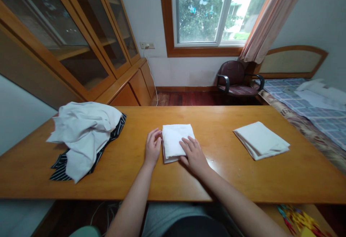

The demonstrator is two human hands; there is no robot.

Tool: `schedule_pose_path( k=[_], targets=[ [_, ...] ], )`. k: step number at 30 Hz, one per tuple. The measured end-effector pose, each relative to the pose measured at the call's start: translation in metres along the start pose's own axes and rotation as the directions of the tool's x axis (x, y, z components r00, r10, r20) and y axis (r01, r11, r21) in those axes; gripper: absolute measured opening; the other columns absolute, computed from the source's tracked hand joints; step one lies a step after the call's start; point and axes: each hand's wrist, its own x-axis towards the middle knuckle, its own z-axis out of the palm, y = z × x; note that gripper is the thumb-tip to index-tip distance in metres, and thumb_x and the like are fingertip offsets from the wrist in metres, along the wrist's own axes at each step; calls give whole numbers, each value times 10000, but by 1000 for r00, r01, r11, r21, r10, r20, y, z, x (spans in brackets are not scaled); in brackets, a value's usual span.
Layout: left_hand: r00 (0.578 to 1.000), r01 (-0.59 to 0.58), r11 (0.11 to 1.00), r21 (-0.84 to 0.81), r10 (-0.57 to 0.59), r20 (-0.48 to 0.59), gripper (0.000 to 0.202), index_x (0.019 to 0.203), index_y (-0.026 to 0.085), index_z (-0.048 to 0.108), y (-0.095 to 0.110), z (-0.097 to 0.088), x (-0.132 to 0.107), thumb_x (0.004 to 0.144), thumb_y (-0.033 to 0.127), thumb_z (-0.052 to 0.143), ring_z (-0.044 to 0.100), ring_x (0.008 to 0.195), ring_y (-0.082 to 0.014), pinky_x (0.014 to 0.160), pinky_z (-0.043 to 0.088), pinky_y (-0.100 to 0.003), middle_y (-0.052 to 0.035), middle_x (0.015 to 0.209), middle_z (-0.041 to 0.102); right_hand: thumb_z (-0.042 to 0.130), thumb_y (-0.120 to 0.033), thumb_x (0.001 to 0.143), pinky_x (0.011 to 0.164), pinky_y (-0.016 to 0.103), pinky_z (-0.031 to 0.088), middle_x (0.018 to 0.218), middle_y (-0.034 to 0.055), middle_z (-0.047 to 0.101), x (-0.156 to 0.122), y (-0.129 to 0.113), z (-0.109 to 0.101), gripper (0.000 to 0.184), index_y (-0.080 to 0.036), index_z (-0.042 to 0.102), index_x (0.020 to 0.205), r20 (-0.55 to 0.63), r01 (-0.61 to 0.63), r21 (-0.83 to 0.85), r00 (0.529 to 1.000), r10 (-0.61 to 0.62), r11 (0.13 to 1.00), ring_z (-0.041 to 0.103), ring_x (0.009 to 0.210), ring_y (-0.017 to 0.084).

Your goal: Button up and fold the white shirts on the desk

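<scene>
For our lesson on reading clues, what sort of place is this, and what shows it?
Probably a bedroom in a home: there is a bed with a wood-framed headboard, a glass-doored cabinet and a pink window curtain.

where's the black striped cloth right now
In the head view, the striped cloth lies at the left on the table, partly beneath the crumpled white cloth.

1 head-worn view: looks forward and down from above near edge of table (216, 125); folded white cloth (172, 140) close, mid-frame; window (201, 12) farther, at top.
</scene>
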Motion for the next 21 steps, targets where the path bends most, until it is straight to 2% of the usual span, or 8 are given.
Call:
schedule_pose_path(
  k=[4, 7, 9, 13, 17, 21],
  targets=[
    [1000, 2, 1000, -23, -1, 28, 277, 1221, 215, 595, 1, 1, -1, 978, 298, 490, 613, 1179, -217, 948, 587, -373, -123, 1345, 514, 520, -180, 915, 1092, 518, 427, 1327, 127, 595, 0, 8, -1, 417, -202, 568, 1329, -94, -72, 157, 992, 87, 985, 491, 1282, 291],
    [999, -13, 1000, -12, 14, 38, 276, 1223, 214, 587, 4, 2, -1, 973, 289, 496, 615, 1179, -214, 954, 582, -375, -126, 1352, 504, 452, -227, 964, 1004, 456, 483, 1199, 118, 649, -1, 14, -5, 310, -204, 610, 1229, -146, -173, 286, 964, 221, 943, 581, 1134, 257],
    [998, -25, 1000, 6, 25, 49, 270, 1211, 213, 590, 5, 3, -1, 966, 281, 498, 608, 1184, -214, 941, 586, -374, -125, 1355, 499, 418, -287, 993, 937, 414, 498, 1099, 104, 672, -3, 17, -9, 277, -201, 624, 1157, -166, -255, 369, 928, 333, 894, 608, 1043, 242],
    [994, -68, 994, 82, 60, 95, 254, 1170, 212, 610, 4, 5, -1, 939, 270, 521, 583, 1200, -222, 931, 586, -382, -118, 1336, 513, 384, -406, 1008, 795, 353, 483, 946, 83, 669, -10, 23, -17, 321, -188, 620, 1012, -190, -414, 454, 820, 540, 789, 612, 891, 231],
    [987, -99, 983, 155, 78, 139, 248, 1140, 209, 623, 1, 5, 0, 913, 229, 525, 580, 1183, -218, 950, 570, -390, -109, 1270, 552, 389, -470, 996, 715, 323, 442, 840, 58, 644, -24, 29, -27, 354, -195, 588, 897, -183, -496, 460, 758, 626, 736, 582, 792, 220],
    [980, -136, 972, 192, 105, 167, 261, 1121, 220, 633, -1, 5, 1, 895, 183, 507, 583, 1178, -218, 939, 567, -375, -98, 1215, 586, 436, -505, 971, 678, 306, 434, 779, 36, 643, -38, 35, -38, 351, -197, 586, 896, -138, -552, 518, 700, 701, 653, 588, 733, 212]
  ],
)
